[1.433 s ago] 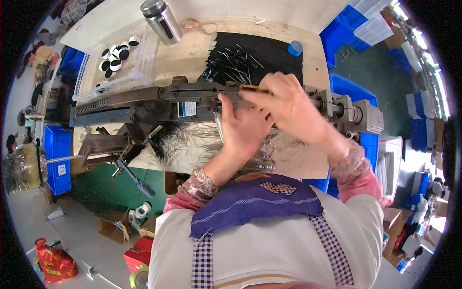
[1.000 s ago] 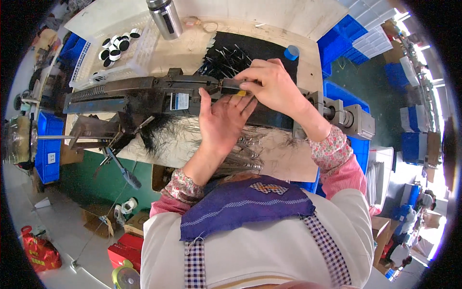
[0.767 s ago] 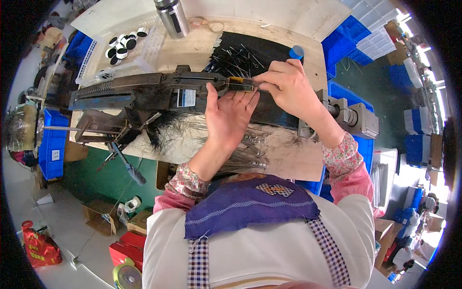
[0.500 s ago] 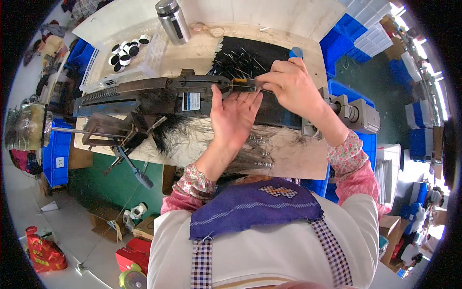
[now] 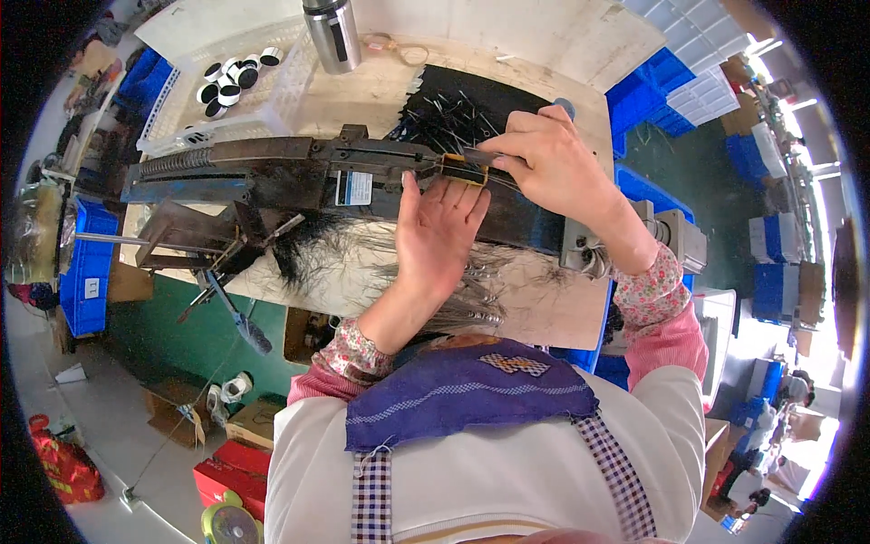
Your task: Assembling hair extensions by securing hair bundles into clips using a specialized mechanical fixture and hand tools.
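A long dark metal bench machine [image 5: 381,159] crosses the worktable, with a rod and clamp running along its top. At the end of its rod sits a small yellow-edged rectangular piece [image 5: 464,170]. My left hand [image 5: 439,227] lies palm up just below that piece, fingers stretched out and nothing resting on the palm. Above its right end, my right hand [image 5: 548,163] pinches a dark flat strip [image 5: 489,157] between thumb and fingers. I cannot make out exactly what the strip is. Behind the hands, thin metal pins [image 5: 453,118] lie on a black cloth [image 5: 512,104].
A white plastic basket [image 5: 281,127] holds several black-and-white round caps [image 5: 229,94]. A steel flask [image 5: 333,41] stands beside it. Loose dark hair-like fibres [image 5: 317,245] and silvery bundles [image 5: 467,299] lie along the near table edge. Blue crates [image 5: 645,82] stand at the right.
My right hand has moved slightly, and a dark strip now shows in its pinch. The yellow-edged piece shows more of its outline. My left hand stays palm up; the whole view has shifted a little.
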### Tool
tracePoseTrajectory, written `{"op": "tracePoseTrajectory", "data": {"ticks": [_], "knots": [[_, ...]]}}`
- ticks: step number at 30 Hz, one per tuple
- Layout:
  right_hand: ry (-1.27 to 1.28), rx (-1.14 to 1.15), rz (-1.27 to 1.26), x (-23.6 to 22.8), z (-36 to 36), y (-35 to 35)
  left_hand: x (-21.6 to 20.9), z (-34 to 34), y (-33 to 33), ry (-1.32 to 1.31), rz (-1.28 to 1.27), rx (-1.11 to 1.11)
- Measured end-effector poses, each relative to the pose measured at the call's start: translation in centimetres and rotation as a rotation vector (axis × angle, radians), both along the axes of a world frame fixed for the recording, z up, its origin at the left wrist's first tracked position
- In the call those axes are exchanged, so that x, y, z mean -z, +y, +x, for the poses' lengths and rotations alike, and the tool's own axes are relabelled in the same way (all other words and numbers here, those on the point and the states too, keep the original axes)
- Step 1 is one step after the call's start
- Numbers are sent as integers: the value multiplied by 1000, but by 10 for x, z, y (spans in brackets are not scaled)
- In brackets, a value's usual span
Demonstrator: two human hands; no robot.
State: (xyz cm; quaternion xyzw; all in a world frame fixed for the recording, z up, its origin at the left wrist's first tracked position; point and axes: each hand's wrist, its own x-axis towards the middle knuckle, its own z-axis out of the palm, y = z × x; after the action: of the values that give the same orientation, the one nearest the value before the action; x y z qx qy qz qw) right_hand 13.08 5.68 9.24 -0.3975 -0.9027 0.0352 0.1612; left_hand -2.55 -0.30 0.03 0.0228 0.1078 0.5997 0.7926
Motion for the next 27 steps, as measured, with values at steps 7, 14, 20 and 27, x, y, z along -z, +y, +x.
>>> {"op": "tracePoseTrajectory", "data": {"ticks": [7, 14, 20, 27], "knots": [[-5, 32, -26, -7, 7, -2, 0, -1, 0, 0, -15, 10], [112, 102, -79, -16, 17, -2, -12, 1, -1, 99, -33, 10], [143, 111, -271, -2, 28, -16, 11, 2, 0, 41, 48, 2], [34, 67, 171, 15, 12, -43, 3, 8, -1, 246, 52, -28]]}}
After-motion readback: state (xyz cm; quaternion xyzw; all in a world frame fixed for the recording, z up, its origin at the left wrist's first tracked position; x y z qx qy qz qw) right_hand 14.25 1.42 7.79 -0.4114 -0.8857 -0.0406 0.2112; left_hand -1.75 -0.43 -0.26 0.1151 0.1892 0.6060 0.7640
